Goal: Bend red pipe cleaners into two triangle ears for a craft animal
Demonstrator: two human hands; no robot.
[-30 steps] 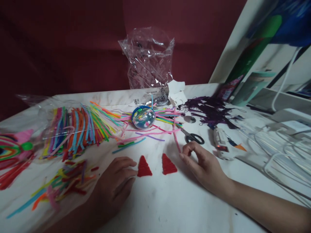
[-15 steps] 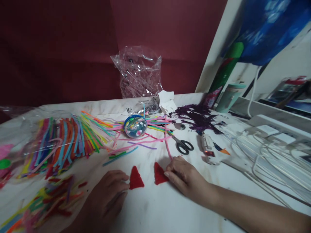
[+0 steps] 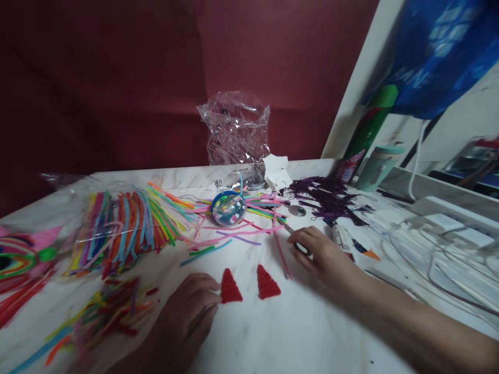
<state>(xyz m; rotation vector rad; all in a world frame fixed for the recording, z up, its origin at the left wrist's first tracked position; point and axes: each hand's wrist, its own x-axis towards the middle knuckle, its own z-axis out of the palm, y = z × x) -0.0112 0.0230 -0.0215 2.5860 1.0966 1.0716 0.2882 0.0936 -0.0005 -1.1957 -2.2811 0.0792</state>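
Observation:
Two red fuzzy triangles lie on the white table: a left triangle (image 3: 231,287) and a right triangle (image 3: 268,283). My left hand (image 3: 195,304) rests by the left triangle, fingers loosely bent and apart from the thumb, fingertips at its left edge. My right hand (image 3: 317,254) is over the scissors (image 3: 303,249), fingers closed around their black handles. Most of the handles are hidden under the hand; the blades point toward the pile of pipe cleaners. A pink pipe cleaner (image 3: 281,253) lies just left of my right hand.
Bundles of coloured pipe cleaners (image 3: 132,223) lie at the left, with cut scraps (image 3: 113,317) nearer me. A clear decorated ball (image 3: 228,209) sits mid-table. Purple threads (image 3: 331,195), a glue gun (image 3: 343,238) and white cables (image 3: 424,259) are on the right.
My right hand has left the right red triangle and the pink pipe cleaner, moving right and away from me onto the scissors. My left hand stays by the left triangle. The view has shifted.

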